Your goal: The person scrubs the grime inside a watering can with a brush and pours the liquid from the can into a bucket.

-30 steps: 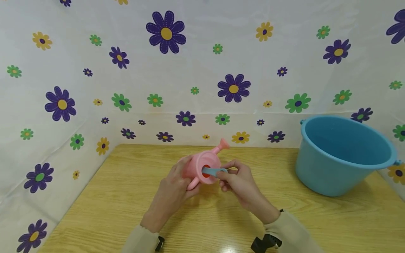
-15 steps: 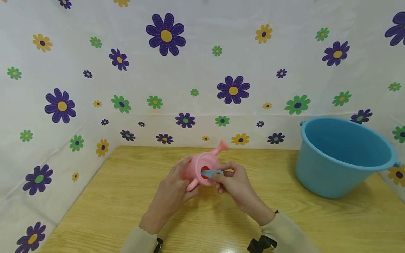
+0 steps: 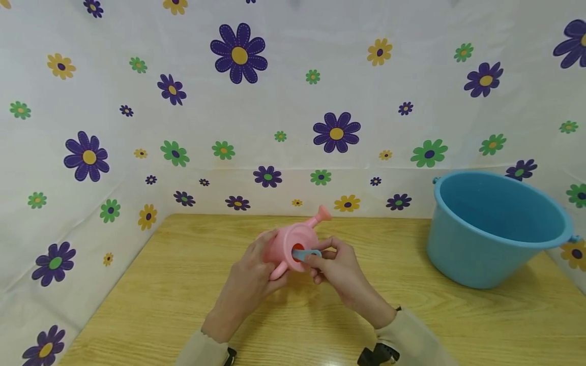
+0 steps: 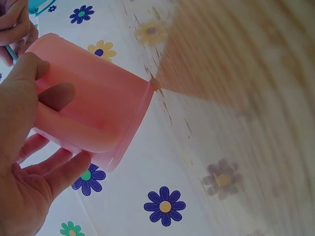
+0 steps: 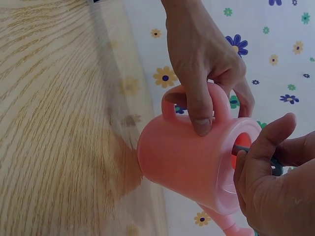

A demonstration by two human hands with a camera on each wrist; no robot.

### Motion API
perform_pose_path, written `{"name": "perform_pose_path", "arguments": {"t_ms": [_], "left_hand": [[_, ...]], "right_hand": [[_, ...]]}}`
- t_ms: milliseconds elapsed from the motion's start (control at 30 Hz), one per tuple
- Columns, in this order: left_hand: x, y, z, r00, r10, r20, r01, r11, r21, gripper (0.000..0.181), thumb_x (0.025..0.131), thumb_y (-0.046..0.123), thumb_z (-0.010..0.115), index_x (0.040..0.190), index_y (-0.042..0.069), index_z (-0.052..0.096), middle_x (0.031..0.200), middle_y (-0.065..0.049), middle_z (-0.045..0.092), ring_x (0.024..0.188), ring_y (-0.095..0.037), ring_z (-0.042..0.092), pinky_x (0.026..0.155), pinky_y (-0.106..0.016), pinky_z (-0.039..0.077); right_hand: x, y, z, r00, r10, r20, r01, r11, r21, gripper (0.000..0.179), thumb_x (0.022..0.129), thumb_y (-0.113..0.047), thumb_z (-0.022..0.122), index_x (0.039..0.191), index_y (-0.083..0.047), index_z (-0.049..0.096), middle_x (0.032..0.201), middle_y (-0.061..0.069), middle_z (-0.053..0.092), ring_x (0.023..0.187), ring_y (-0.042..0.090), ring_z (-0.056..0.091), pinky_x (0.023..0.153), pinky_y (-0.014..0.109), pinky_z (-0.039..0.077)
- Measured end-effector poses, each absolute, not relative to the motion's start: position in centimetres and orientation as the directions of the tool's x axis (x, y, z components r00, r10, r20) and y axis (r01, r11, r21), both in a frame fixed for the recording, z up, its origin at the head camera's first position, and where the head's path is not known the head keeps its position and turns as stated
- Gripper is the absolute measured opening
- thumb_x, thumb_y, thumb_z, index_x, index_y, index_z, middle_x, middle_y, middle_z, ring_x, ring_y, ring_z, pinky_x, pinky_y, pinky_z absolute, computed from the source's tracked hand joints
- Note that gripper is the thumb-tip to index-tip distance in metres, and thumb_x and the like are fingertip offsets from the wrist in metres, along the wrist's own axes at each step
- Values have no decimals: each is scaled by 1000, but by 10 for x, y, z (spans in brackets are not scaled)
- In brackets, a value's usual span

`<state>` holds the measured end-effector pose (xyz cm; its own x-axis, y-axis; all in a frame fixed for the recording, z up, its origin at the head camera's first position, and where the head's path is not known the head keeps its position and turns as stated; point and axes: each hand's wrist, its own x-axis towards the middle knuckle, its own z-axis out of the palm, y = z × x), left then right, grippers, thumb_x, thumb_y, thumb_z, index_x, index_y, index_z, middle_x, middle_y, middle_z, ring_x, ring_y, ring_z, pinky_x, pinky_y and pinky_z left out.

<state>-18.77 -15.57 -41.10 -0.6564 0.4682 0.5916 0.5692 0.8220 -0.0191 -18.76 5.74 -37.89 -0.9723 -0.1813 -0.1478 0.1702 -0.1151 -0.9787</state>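
A pink toy watering can point(image 3: 279, 245) lies tilted, its top opening facing me and its spout point(image 3: 323, 213) pointing to the back right. My left hand point(image 3: 247, 277) grips it at the handle side, and in the right wrist view the thumb goes through the handle loop onto the body. Red shows within the round opening. My right hand point(image 3: 343, 272) pinches a light-blue handle with a holed end point(image 3: 299, 255), whose other end is hidden inside the can. In the left wrist view the can's point(image 4: 93, 83) bottom edge meets the tabletop.
A large light-blue bucket point(image 3: 476, 254) stands at the right on the wood-grain table point(image 3: 183, 305). A white sheet point(image 3: 274, 101) printed with purple, green and yellow flowers rises behind the table and along its left side.
My right hand has shifted slightly left, and a little less of the blue handle shows outside the can's opening. The left hand and the watering can stay nearly where they were.
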Motion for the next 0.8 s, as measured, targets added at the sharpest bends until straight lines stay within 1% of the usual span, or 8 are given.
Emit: {"name": "perform_pose_path", "arguments": {"t_ms": [267,433,567,800], "left_hand": [[-187,-156,-412,-646,472,600,578,816,-20,38,85,31,83,58,10,66,146,-14,51,130,-34,58,71,-34,65],[-187,-156,-412,-657,465,594,576,817,-3,38,85,30,82,58,9,66,146,-14,51,131,-33,58,74,-35,65],[-187,-156,-412,-659,463,593,571,821,-6,39,85,30,83,58,9,65,146,-14,51,131,-33,58,74,-36,65],[-187,-157,-412,-656,462,597,575,818,-1,39,85,30,83,57,9,65,147,-15,51,131,-34,58,74,-37,65]], "right_hand": [[-189,61,-377,-975,-183,-129,146,-84,-986,26,94,-3,69,115,3,55,75,6,64,56,11,54,55,19,50],[-188,71,-372,-972,-198,-124,138,-59,-989,24,94,-1,66,115,5,55,73,4,61,57,12,52,53,19,48],[-188,79,-367,-971,-201,-127,137,-36,-990,22,95,-2,65,113,4,54,71,2,60,56,11,51,51,19,45],[-189,93,-360,-966,-238,-103,104,8,-995,21,97,-3,63,113,5,53,72,4,61,55,12,50,49,19,45]]}}
